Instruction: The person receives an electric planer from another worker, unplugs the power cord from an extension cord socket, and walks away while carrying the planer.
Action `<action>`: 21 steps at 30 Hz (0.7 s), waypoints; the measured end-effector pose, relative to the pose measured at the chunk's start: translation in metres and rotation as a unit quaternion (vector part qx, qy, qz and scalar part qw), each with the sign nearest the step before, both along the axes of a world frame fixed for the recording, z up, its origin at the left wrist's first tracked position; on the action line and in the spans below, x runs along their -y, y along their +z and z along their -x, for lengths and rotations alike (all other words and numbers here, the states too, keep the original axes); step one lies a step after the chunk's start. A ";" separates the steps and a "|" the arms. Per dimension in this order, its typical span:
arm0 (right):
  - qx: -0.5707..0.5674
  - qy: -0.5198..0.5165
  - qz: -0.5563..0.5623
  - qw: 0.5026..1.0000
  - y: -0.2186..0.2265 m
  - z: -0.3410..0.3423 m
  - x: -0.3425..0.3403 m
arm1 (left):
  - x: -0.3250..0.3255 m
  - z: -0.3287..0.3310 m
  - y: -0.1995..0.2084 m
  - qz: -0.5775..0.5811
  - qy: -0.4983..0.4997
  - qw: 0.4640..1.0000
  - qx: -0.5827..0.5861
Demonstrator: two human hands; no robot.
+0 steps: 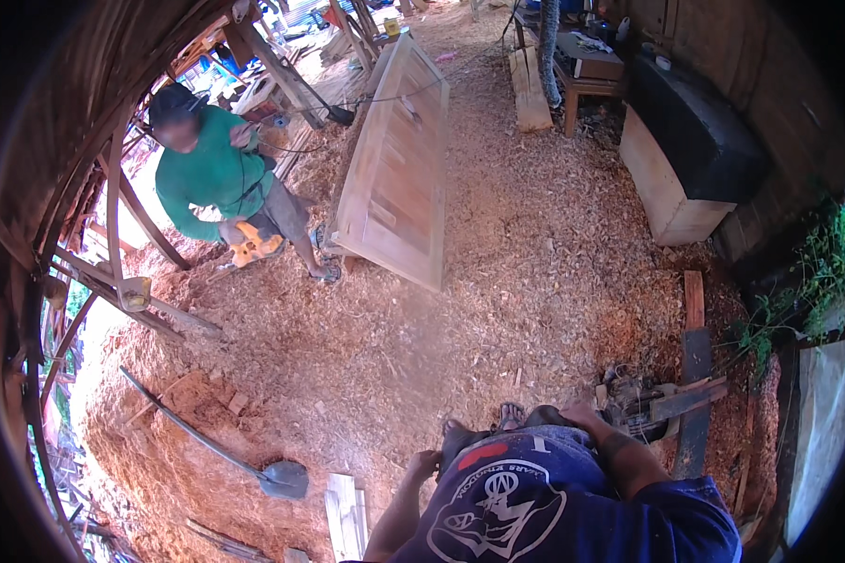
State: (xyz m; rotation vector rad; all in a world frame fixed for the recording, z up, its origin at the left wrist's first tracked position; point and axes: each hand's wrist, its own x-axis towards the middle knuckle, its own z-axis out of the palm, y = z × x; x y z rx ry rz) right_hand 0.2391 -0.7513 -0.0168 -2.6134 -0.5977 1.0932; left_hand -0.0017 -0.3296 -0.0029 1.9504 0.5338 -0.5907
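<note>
My left hand (425, 464) hangs low beside my left leg; its fingers are too small and partly hidden to make out. Over my right knee lies my right hand (582, 414), its fingers resting on the dark cloth, with no tool seen in it. Just beyond it is a pile of wood scraps (629, 403). Ahead and to the left, a person in a green shirt (218, 174) carries a yellow-orange power tool (255, 246) low in one hand and has the other hand raised by a dark cord. Beside that person, a wooden panel door (396, 178) lies raised and tilted.
Wood shavings (498, 328) cover the ground. A long-handled shovel (284, 479) lies at left near pale boards (345, 516). On the right are a black-topped wooden box (671, 178), a dark plank (694, 394) and green plants (807, 272). Wooden posts (115, 216) stand at left.
</note>
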 end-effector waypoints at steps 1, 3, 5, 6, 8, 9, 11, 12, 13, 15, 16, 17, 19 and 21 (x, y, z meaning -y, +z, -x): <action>0.036 0.040 0.006 0.999 -0.022 0.001 0.016 | 0.005 -0.011 0.004 0.005 -0.010 1.000 0.004; 0.072 0.077 0.017 0.994 -0.061 0.004 0.040 | 0.014 -0.028 0.011 0.056 0.033 0.998 -0.013; 0.078 0.032 -0.088 0.993 -0.078 0.004 0.053 | 0.014 -0.031 0.004 0.084 0.045 0.995 -0.019; 0.074 0.041 -0.094 0.992 -0.073 0.003 0.043 | 0.009 -0.023 0.001 0.104 0.072 0.991 -0.031; 0.033 0.029 -0.135 0.990 -0.052 0.006 0.027 | 0.011 -0.015 0.014 0.096 0.119 0.985 -0.079; 0.033 0.030 -0.134 0.990 -0.049 0.008 0.027 | 0.011 -0.015 0.015 0.092 0.147 0.977 -0.120; 0.007 -0.050 -0.153 0.987 -0.044 0.011 0.027 | 0.012 -0.016 0.015 0.094 0.144 0.978 -0.121; 0.010 -0.052 -0.152 0.987 -0.045 0.010 0.030 | 0.012 -0.019 0.013 0.095 0.135 0.979 -0.119; 0.041 -0.001 -0.129 0.991 -0.047 0.008 0.033 | 0.011 -0.020 0.010 0.096 0.133 0.980 -0.117; 0.071 0.054 -0.108 0.990 -0.045 0.005 0.031 | 0.009 -0.016 0.006 0.066 0.026 0.997 -0.011; 0.051 0.032 -0.095 0.994 -0.039 0.006 0.027 | 0.009 -0.014 0.005 0.066 0.029 0.997 -0.012; 0.032 0.010 -0.081 0.996 -0.033 0.005 0.023 | 0.010 -0.012 0.003 0.074 0.064 0.995 -0.032; 0.029 0.025 -0.064 0.997 -0.029 0.003 0.021 | 0.011 -0.012 0.001 0.083 0.096 0.991 -0.050; 0.026 0.042 -0.047 0.998 -0.028 0.002 0.021 | 0.011 -0.011 0.000 0.108 0.125 0.984 -0.066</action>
